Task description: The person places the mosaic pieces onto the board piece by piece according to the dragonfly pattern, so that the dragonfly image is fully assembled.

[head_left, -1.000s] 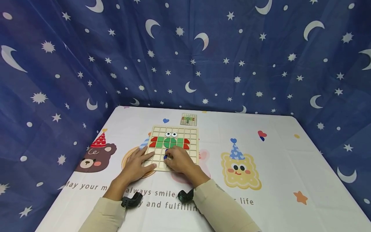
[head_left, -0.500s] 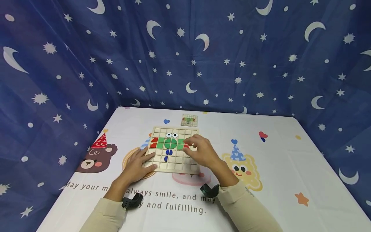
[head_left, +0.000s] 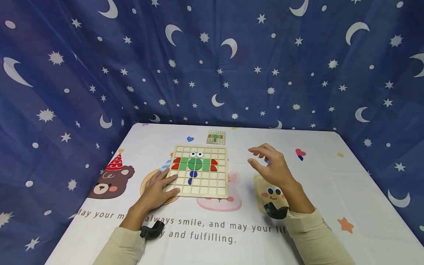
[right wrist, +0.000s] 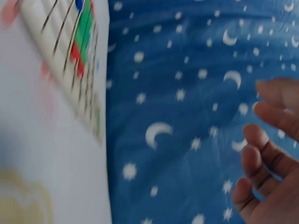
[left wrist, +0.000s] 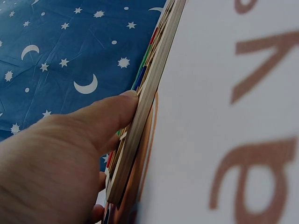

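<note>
A light wooden grid board [head_left: 212, 186] lies on the table. Set in its cells are two eye pieces [head_left: 196, 154], green pieces [head_left: 194, 163] forming a disc with squares at its sides, red pieces [head_left: 214, 165] at both ends, and several blue pieces [head_left: 193, 174] below. My left hand [head_left: 156, 191] rests on the board's lower left edge, fingers spread; in the left wrist view the thumb [left wrist: 110, 112] presses the rim. My right hand [head_left: 273, 167] is in the air right of the board, its fingers loosely bent with nothing between them.
Behind the board lies a small pattern card [head_left: 216, 137] showing a similar figure on a grid. A white printed cloth [head_left: 258, 243] covers the table. A dark blue curtain [head_left: 212, 73] with moons and stars hangs behind and at the left.
My right hand has let go of the blue piece on the board and moved off to the right, past the red pieces and clear of the board. The left hand has stayed put.
</note>
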A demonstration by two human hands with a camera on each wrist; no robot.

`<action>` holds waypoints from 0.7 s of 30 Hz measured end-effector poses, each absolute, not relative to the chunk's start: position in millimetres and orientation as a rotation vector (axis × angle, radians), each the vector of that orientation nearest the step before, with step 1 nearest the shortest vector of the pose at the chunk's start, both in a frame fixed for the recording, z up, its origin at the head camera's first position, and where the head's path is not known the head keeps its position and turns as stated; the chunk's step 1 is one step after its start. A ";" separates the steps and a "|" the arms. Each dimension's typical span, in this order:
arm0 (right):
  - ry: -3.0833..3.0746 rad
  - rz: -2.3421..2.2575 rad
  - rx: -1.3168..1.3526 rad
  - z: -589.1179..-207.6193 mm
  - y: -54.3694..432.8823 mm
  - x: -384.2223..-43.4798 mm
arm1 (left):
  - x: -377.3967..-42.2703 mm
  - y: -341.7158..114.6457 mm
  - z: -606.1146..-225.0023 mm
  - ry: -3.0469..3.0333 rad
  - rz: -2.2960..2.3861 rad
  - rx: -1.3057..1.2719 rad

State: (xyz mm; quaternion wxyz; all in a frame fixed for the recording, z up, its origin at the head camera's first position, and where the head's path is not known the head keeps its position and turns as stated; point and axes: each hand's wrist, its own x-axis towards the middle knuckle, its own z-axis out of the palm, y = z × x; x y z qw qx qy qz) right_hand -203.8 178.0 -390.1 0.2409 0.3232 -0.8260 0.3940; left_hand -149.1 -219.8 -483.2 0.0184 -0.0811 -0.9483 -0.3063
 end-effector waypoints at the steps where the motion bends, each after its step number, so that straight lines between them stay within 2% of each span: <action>1: -2.258 1.075 0.875 -392.3 185.1 -206.8 | -148.9 -219.7 -483.2 -2.943 -0.952 -0.250; 21: -2.588 1.066 0.128 -455.3 310.3 -272.4 | -148.2 -218.2 -481.2 -2.948 -0.945 -0.243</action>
